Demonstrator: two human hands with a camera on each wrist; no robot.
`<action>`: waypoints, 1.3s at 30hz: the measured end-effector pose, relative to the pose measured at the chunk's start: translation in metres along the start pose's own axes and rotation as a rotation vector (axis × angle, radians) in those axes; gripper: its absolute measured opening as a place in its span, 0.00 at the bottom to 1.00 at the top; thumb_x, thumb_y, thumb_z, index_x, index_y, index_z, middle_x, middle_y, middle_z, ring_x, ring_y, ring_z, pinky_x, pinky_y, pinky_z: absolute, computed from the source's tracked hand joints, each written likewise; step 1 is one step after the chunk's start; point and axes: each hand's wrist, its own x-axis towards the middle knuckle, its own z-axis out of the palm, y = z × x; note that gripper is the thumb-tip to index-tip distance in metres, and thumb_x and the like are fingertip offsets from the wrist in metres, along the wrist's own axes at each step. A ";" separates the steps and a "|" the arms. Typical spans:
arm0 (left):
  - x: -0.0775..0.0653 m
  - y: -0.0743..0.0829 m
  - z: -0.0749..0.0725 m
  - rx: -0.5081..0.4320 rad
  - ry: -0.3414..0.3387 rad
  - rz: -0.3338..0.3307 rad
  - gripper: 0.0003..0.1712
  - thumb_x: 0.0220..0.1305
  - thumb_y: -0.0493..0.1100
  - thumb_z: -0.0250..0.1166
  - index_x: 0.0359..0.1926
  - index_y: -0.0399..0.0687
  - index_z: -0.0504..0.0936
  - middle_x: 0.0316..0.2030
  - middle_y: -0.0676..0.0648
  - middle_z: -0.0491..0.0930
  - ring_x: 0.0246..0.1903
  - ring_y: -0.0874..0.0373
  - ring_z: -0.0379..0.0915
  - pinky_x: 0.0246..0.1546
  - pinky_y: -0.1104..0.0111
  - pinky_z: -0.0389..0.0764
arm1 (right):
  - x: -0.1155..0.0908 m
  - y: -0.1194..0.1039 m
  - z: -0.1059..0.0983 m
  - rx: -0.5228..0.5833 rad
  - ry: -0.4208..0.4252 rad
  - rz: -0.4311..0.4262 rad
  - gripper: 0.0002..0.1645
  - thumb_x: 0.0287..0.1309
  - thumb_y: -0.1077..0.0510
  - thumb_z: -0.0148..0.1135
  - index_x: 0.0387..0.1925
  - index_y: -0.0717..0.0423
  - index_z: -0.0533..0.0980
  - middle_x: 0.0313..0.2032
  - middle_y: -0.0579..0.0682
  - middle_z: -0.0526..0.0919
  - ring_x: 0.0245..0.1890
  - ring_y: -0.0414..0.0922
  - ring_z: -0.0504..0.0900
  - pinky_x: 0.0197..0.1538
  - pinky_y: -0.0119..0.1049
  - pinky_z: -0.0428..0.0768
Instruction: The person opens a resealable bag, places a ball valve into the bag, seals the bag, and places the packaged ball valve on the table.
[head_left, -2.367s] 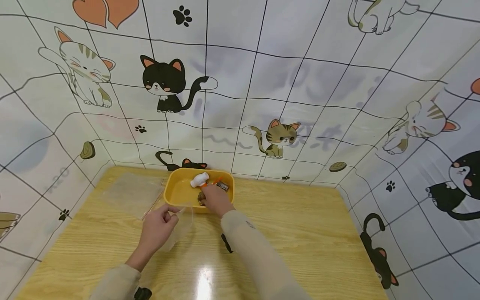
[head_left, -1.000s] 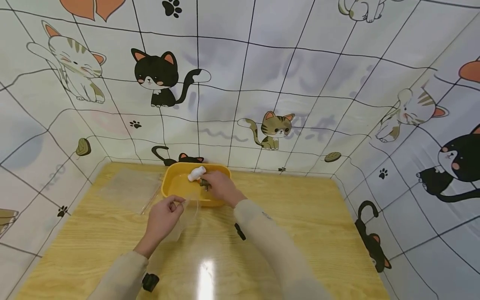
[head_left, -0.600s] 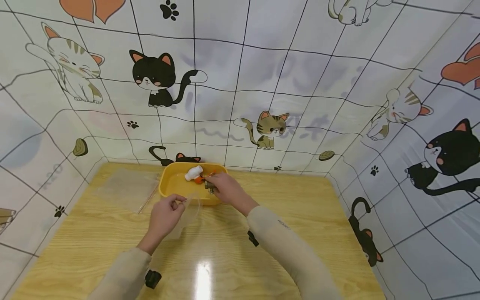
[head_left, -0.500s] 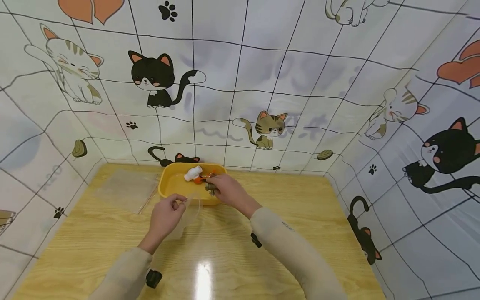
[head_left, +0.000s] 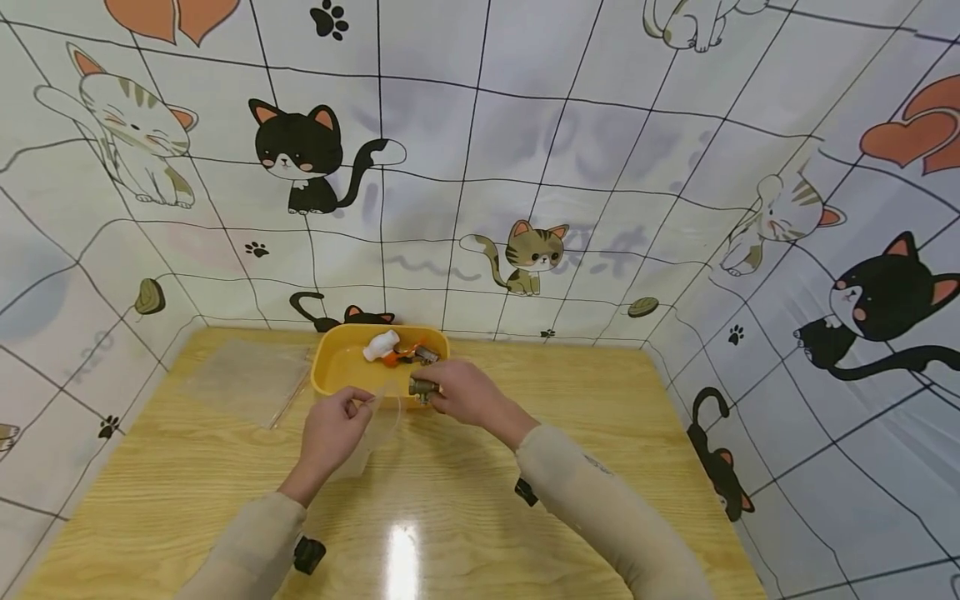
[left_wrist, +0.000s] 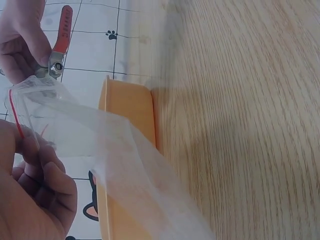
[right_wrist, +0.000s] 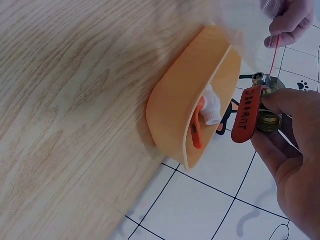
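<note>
My right hand (head_left: 472,396) pinches a brass ball valve (head_left: 422,387) just over the near edge of the yellow tray (head_left: 337,367). In the right wrist view the valve's red lever handle (right_wrist: 245,116) shows, with thumb and fingers on the threaded body. My left hand (head_left: 333,433) pinches a clear zip bag (left_wrist: 135,165) by its mouth, which has a red strip; the bag hangs down in front of the tray. In the left wrist view the valve is right at the bag's open mouth, partly behind the film. A white plastic valve (head_left: 382,344) lies in the tray.
Another metal fitting (head_left: 426,356) lies in the tray near orange handles (head_left: 392,359). Left of the tray, clear plastic bags (head_left: 247,379) lie flat on the wooden table (head_left: 562,467). A cat-printed white sheet (head_left: 420,208) stands behind and at both sides.
My right hand has lifted the ball valve out of the tray and brought it nearer, to the tray's near edge. The left hand keeps the bag almost in place. The view has shifted slightly.
</note>
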 end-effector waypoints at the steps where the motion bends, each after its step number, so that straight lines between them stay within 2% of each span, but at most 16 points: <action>1: 0.000 0.001 0.001 0.003 -0.001 0.002 0.09 0.63 0.43 0.61 0.41 0.47 0.85 0.18 0.50 0.74 0.14 0.60 0.62 0.14 0.71 0.62 | -0.001 -0.001 -0.001 0.011 -0.006 -0.005 0.20 0.61 0.62 0.61 0.55 0.47 0.78 0.47 0.42 0.85 0.43 0.38 0.83 0.48 0.35 0.81; 4: 0.001 0.002 0.003 0.016 0.002 0.008 0.09 0.63 0.44 0.62 0.40 0.48 0.86 0.18 0.51 0.73 0.14 0.60 0.62 0.14 0.71 0.61 | -0.005 -0.005 -0.002 0.023 -0.019 -0.032 0.20 0.61 0.61 0.61 0.56 0.48 0.78 0.48 0.43 0.85 0.45 0.38 0.83 0.50 0.34 0.80; 11: -0.001 0.006 0.009 0.041 0.001 0.023 0.09 0.63 0.44 0.63 0.40 0.50 0.87 0.17 0.52 0.71 0.14 0.61 0.61 0.15 0.71 0.59 | -0.009 -0.019 0.000 0.034 -0.060 -0.089 0.17 0.63 0.58 0.61 0.54 0.47 0.79 0.47 0.40 0.85 0.39 0.33 0.80 0.44 0.27 0.78; 17: -0.005 0.012 0.013 0.035 -0.006 0.069 0.07 0.63 0.44 0.63 0.38 0.50 0.85 0.18 0.53 0.75 0.14 0.62 0.64 0.15 0.71 0.63 | -0.009 -0.031 0.000 0.007 -0.082 -0.125 0.20 0.62 0.58 0.62 0.56 0.46 0.79 0.50 0.40 0.85 0.45 0.33 0.82 0.48 0.27 0.79; 22: -0.006 0.014 0.014 -0.006 -0.007 0.065 0.05 0.64 0.43 0.63 0.37 0.49 0.83 0.19 0.52 0.77 0.15 0.61 0.66 0.15 0.71 0.66 | -0.011 -0.031 0.004 -0.033 -0.113 -0.164 0.19 0.59 0.60 0.65 0.53 0.45 0.81 0.51 0.41 0.84 0.51 0.35 0.82 0.50 0.27 0.79; 27: -0.007 0.015 0.018 -0.039 -0.015 0.064 0.04 0.64 0.43 0.63 0.35 0.49 0.82 0.19 0.52 0.78 0.16 0.62 0.67 0.17 0.72 0.67 | -0.012 -0.034 0.011 -0.089 -0.133 -0.269 0.14 0.58 0.63 0.64 0.44 0.44 0.83 0.45 0.37 0.85 0.42 0.31 0.80 0.42 0.21 0.76; 32: -0.008 0.014 0.023 -0.064 -0.034 0.079 0.03 0.63 0.41 0.63 0.35 0.49 0.81 0.18 0.53 0.78 0.14 0.63 0.66 0.15 0.72 0.66 | -0.013 -0.042 0.020 -0.179 -0.172 -0.371 0.08 0.63 0.60 0.61 0.35 0.42 0.82 0.31 0.36 0.80 0.29 0.30 0.71 0.32 0.19 0.67; 36: -0.009 0.013 0.023 -0.075 -0.034 0.091 0.03 0.64 0.41 0.62 0.34 0.48 0.81 0.18 0.53 0.77 0.14 0.63 0.65 0.16 0.72 0.67 | -0.012 -0.043 0.028 -0.149 -0.232 -0.311 0.08 0.59 0.62 0.63 0.31 0.43 0.79 0.24 0.38 0.73 0.23 0.33 0.63 0.28 0.22 0.59; 39: -0.009 0.014 0.023 -0.093 -0.043 0.108 0.03 0.64 0.41 0.62 0.33 0.48 0.80 0.17 0.54 0.77 0.15 0.63 0.65 0.17 0.72 0.67 | -0.012 -0.041 0.033 -0.135 -0.185 -0.236 0.09 0.58 0.62 0.63 0.32 0.42 0.79 0.24 0.38 0.73 0.23 0.32 0.63 0.28 0.22 0.58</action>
